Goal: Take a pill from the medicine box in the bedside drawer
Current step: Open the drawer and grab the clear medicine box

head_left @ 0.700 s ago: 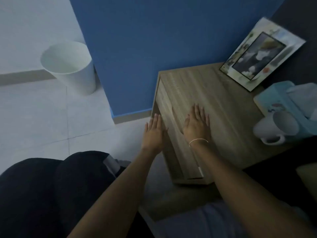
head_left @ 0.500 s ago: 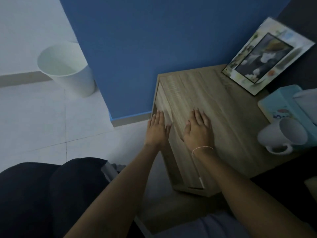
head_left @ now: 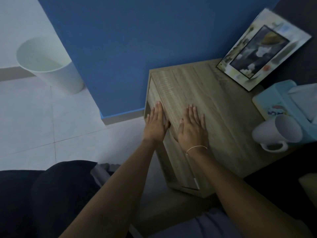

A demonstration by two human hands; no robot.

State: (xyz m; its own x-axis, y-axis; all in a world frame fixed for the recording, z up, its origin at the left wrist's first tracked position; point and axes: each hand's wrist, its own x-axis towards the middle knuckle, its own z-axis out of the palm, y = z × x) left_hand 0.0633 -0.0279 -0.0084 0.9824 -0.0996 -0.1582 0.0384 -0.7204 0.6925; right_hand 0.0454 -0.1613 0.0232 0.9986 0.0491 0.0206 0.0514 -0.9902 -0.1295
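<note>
Dim room, blue wall; both hands lie flat and empty, left hand at the bench front edge, right hand on top. Drawer apparently shut, box unseen. A hard pull might topple the mug.

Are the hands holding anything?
No. Both the left hand and right hand lie open and flat on the bedside table, with no grip on anything.

Both arms reach forward, left hand and right hand apparently flat, fingers extended.

Both hands flat on the wooden bedside table
</note>
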